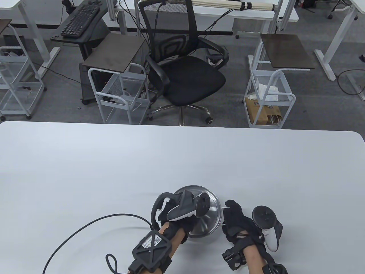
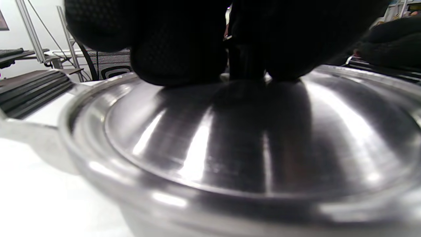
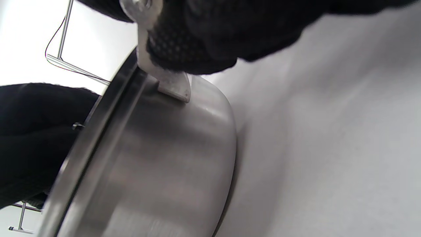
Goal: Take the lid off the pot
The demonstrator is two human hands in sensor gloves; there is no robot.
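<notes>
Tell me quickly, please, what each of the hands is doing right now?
Left hand: fingers closed around the knob on the lid.
Right hand: gripping the pot by its side handle.

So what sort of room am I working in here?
Most likely an office or lab workspace, not a kitchen. Beyond the white table stand a black mesh office chair, a keyboard on a stand, and white wire carts. The steel pot looks like a test prop.

Pot [image 1: 212, 219] sits on the table [image 1: 114, 171] near its front edge, lid [image 1: 211, 199] on top. Left hand [image 1: 182, 217] is over the lid; right hand [image 1: 239, 225] is just right, at the pot's side handle [image 3: 164, 79]. Office chair [image 1: 182, 71] stands beyond the far edge.
</notes>
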